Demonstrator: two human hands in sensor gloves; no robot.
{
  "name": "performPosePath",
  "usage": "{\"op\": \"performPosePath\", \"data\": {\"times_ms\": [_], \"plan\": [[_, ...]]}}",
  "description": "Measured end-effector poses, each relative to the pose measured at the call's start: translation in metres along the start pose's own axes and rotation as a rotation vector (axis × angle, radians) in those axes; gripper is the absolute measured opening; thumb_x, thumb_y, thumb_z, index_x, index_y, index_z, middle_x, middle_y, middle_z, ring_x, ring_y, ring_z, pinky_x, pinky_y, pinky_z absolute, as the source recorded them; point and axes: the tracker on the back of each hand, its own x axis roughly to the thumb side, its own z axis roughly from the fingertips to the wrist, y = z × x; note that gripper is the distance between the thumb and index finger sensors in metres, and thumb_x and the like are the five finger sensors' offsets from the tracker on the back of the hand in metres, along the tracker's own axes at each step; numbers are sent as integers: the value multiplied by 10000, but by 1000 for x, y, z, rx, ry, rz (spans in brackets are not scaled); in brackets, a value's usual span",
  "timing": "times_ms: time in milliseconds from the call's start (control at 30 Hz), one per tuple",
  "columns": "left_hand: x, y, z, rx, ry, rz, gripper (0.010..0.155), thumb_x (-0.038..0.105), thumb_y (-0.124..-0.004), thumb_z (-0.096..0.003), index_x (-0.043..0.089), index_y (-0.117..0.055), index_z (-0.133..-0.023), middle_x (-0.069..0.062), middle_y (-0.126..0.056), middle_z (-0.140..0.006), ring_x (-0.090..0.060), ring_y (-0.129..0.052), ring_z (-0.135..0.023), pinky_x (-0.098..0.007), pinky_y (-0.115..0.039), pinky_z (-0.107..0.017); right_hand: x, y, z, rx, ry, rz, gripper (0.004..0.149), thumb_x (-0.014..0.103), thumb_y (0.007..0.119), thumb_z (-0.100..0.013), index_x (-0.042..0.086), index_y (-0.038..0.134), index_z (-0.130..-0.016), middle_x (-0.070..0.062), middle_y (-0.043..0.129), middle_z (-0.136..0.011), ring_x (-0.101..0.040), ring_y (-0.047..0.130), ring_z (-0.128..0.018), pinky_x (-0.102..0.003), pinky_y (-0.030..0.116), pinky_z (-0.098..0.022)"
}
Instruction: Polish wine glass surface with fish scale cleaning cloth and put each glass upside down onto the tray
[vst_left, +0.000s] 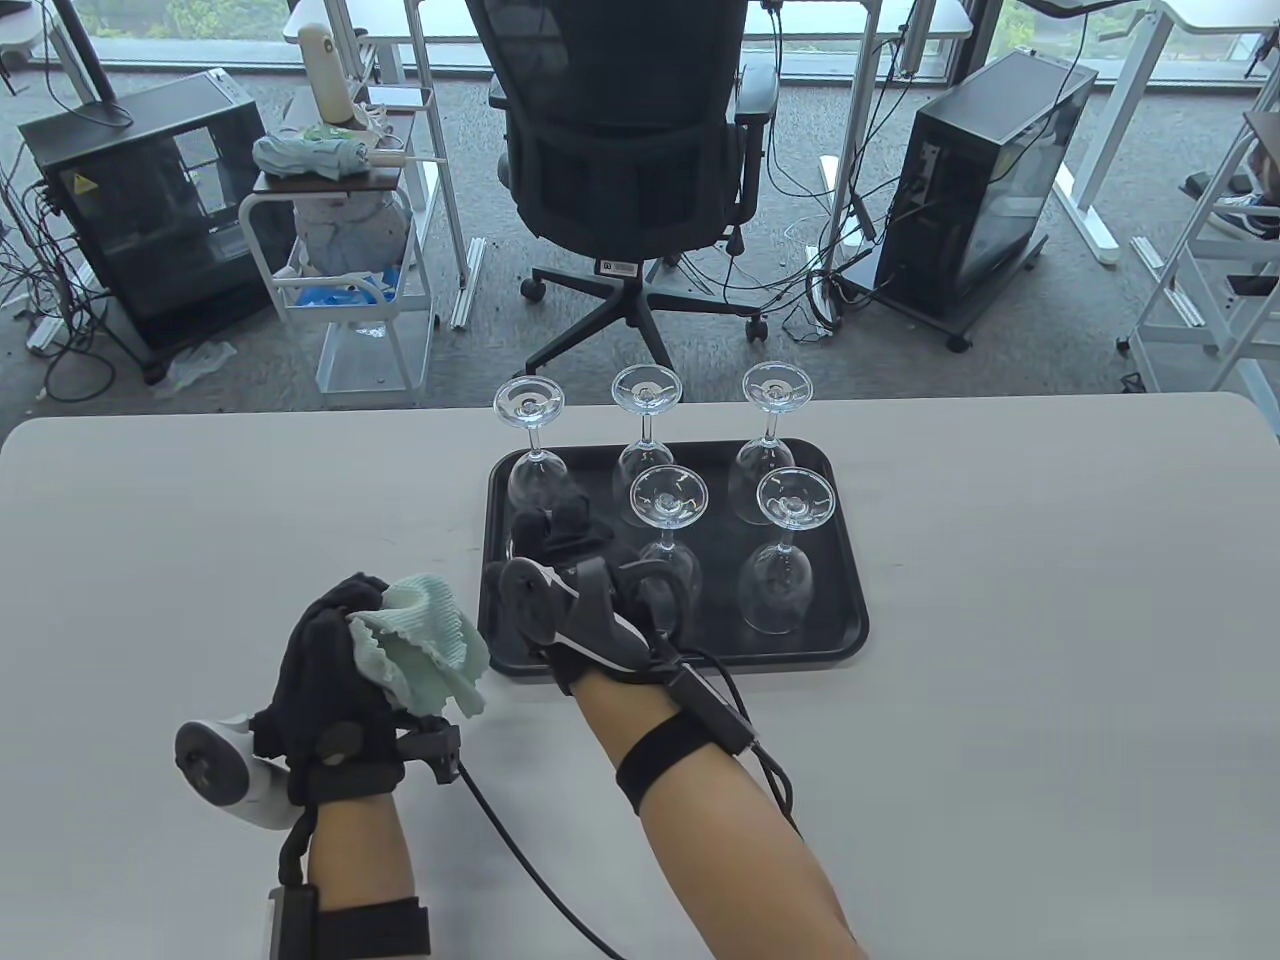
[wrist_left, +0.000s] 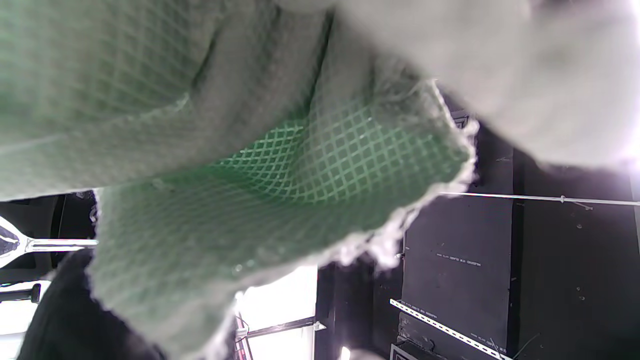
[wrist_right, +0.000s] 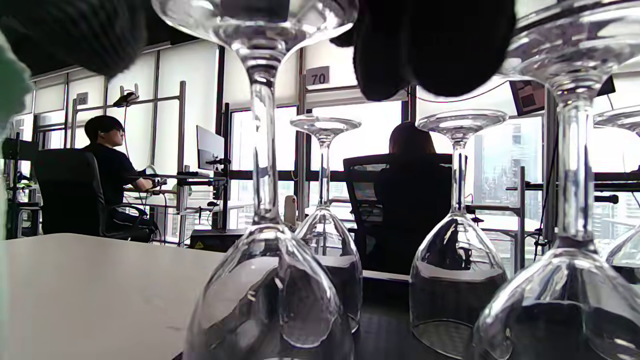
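Table view: left hand (vst_left: 325, 660), fingers curled, grips fish scale cloth (vst_left: 425, 645) above surface (vst_left: 1000, 750), just beside tray (vst_left: 850, 640). Right hand (vst_left: 565, 575) reaches over tray's near-left corner; grip cannot be told, though a sixth glass (wrist_right: 270, 280) stands inverted beneath it. Beyond its fingers, five inverted glasses (vst_left: 790, 560) stand close. Risk: withdrawing hand or tracker likely clips a foot, toppling neighbours.

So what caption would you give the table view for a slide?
Left hand holds the green cloth while the right hand reaches over a black tray of upside-down wine glasses.
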Motion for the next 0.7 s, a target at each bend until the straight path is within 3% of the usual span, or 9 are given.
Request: {"op": "performPosePath", "data": {"times_ms": [67,233,300,400,500,567,633,700], "plan": [[0,0,0,-1,6,8,485,509,-640,-584,166,-834,-869,-97,-824,-955,-370,-891,-809,-573,-839,-544,-1,1,-2,32,89,-7,750,731,723,-504,310,506,-1085,-155,363,-1171,-485,640,-930,-557,738,-586],[0,1,-1,8,12,30,487,510,-636,-587,166,-829,-873,-96,-818,-960,-372,-887,-813,-574,-835,-548,-7,-10,4,5,78,-72,740,732,717,-503,337,515,-1095,-156,351,-1170,-469,640,-937,-558,736,-591],[0,1,0,12,14,30,484,507,-639,-584,167,-834,-867,-94,-824,-954,-367,-890,-809,-568,-839,-545,-11,-30,13,-69,42,-106,763,742,702,-508,330,466,-1105,-170,411,-1156,-452,734,-875,-522,780,-556],[0,2,0,12,15,29,484,508,-636,-585,168,-831,-869,-95,-821,-956,-366,-889,-811,-569,-834,-552,-25,-60,30,-117,-18,-183,745,725,707,-510,298,522,-1091,-163,448,-1150,-453,722,-882,-531,772,-561],[0,2,0,17,14,34,484,508,-635,-585,169,-830,-871,-94,-821,-958,-366,-889,-813,-570,-831,-557,-61,-95,66,-185,-155,-297,711,698,693,-520,287,552,-1083,-146,498,-1148,-448,709,-909,-548,759,-580],[1,3,0,17,13,37,484,509,-633,-586,170,-828,-872,-91,-818,-960,-366,-886,-816,-573,-827,-560,-98,-106,92,-197,-217,-350,673,672,678,-524,301,574,-1076,-126,509,-1157,-434,663,-967,-570,732,-617],[0,3,0,20,13,43,485,508,-634,-586,170,-829,-873,-91,-819,-960,-365,-884,-819,-575,-825,-562,-142,-102,113,-243,-222,-380,643,631,681,-528,302,588,-1074,-107,509,-1167,-426,591,-1021,-606,678,-656],[0,3,0,20,14,42,484,509,-632,-586,172,-826,-875,-90,-816,-962,-364,-884,-820,-574,-824,-565,-185,-89,127,-255,-136,-349,632,615,673,-537,300,589,-1080,-100,494,-1177,-422,539,-1047,-626,638,-675]]}}
